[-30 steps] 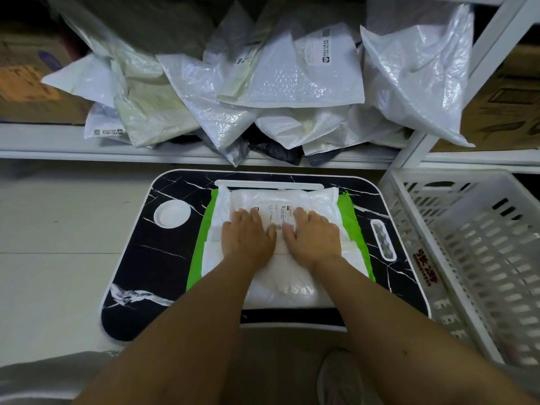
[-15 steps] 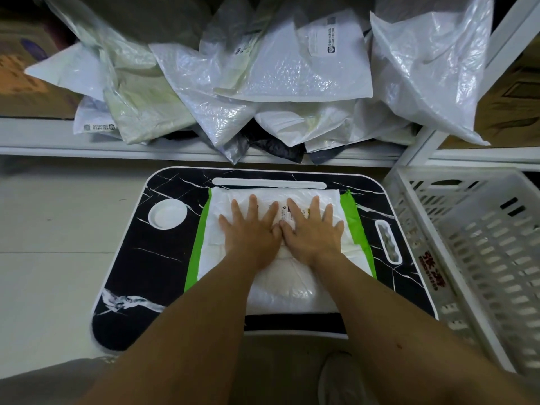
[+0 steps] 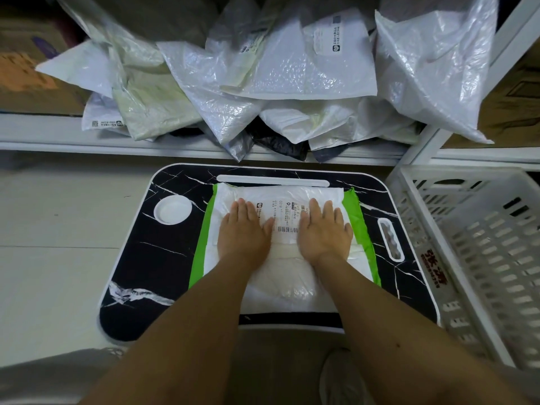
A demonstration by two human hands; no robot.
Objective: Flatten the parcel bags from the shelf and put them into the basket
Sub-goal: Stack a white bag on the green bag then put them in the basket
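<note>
**Pressing the parcel bag flat on the lap desk**

Both hands are lying palm-down, fingers straight, on a white parcel bag (image 3: 280,273) that is resting on a black marble-pattern lap desk (image 3: 163,264). The left hand (image 3: 244,232) is pressing the bag's left half and the right hand (image 3: 324,232) its right half, with the printed shipping label (image 3: 285,214) showing in the gap between them. Neither hand is gripping anything; the fingers are flat against the plastic. Green edging (image 3: 361,226) is showing just outside each hand, either part of this bag or another lying beneath it; the view does not settle which.

To do this step well, the palms are probably best kept flat and drawn outward toward the green edges, pushing trapped air to the open end and not into the middle. The part of the bag nearer the wrists looks puffier and creased, so it likely wants a pass as well.

To the right of the right hand, just beside the desk, the white slotted plastic basket (image 3: 423,229) is standing; no bags are visible in the part that shows. Beyond the fingertips, the white shelf (image 3: 58,141) is holding a heap of crumpled parcel bags (image 3: 263,83), white, bubble-lined and dark, some hanging over its front edge.
</note>
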